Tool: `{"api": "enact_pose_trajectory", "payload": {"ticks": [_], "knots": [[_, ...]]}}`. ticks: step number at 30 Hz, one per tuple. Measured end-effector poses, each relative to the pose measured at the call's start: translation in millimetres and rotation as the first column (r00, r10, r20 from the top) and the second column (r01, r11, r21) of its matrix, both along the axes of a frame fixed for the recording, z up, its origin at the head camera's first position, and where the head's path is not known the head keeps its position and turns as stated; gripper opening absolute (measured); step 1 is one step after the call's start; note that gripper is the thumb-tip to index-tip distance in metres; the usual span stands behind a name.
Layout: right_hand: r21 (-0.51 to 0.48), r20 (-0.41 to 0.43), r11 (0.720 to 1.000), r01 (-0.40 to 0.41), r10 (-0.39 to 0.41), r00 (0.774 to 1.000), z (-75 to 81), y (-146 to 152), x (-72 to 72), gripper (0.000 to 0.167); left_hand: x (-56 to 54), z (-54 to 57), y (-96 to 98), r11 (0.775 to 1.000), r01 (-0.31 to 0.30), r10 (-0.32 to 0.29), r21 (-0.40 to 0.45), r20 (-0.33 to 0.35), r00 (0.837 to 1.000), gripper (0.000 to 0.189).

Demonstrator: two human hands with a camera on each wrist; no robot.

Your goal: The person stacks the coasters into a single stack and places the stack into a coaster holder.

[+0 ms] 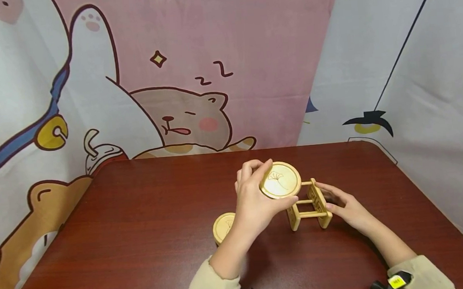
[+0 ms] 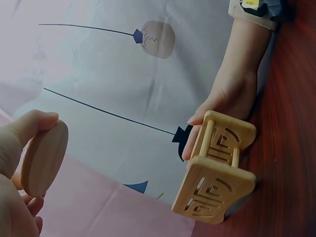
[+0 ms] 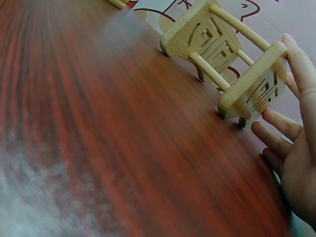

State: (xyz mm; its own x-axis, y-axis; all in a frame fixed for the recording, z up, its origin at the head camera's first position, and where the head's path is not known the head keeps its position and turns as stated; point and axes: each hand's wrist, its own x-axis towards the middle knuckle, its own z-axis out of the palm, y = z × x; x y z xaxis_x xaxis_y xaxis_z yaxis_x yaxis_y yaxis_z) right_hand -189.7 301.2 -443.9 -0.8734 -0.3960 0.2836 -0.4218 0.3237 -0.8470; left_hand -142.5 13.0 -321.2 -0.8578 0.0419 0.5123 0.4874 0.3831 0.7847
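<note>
Thumb and fingers of the left hand pinch a round wooden disc by its edge, with the fingers bent to the disc's width. The disc is in the air, tilted, its face with a carved leaf turned to the head camera. The right hand has its fingers spread and nearly straight; they touch the outer side of the wooden rack, and they are not closed around it.

This rack stands on the brown table, to the right of the held disc. It has 2 side panels with cut-out patterns, joined by round rods. In the head view, the disc and the left hand come in front of its left panel, so this panel is partly covered.

Nearer to the person, on the left, lies another round disc on the table, also with a carved mark. The left forearm crosses in front of it and hides its right part; if it is 1 piece or a stack, I cannot tell. Both wrists carry small black devices with yellow labels, beside light sleeves. Behind the table hangs cloth printed with cartoon animals, among them a sleeping bear.
</note>
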Motion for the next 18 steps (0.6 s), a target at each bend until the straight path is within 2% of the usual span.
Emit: {"api": "enact_pose_trajectory", "payload": {"ticks": [4,9,18], "knots": [[0.002,-0.003,1.0,0.002,-0.002,1.0,-0.1,-0.2,0.0,0.056,3.9,1.7,-8.1,1.0,0.031,-0.031,0.003,0.024,0.999,0.086],[0.003,-0.002,1.0,0.003,-0.003,1.0,-0.1,0.2,-0.4,0.056,8.3,2.1,-18.2,0.998,0.07,-0.07,-0.003,0.024,0.997,0.085],[0.004,0.002,1.0,0.009,-0.009,1.0,-2.9,1.3,-1.8,0.056,11.0,-2.6,-35.7,0.991,0.136,-0.136,0.0,0.045,0.99,0.084]]}}
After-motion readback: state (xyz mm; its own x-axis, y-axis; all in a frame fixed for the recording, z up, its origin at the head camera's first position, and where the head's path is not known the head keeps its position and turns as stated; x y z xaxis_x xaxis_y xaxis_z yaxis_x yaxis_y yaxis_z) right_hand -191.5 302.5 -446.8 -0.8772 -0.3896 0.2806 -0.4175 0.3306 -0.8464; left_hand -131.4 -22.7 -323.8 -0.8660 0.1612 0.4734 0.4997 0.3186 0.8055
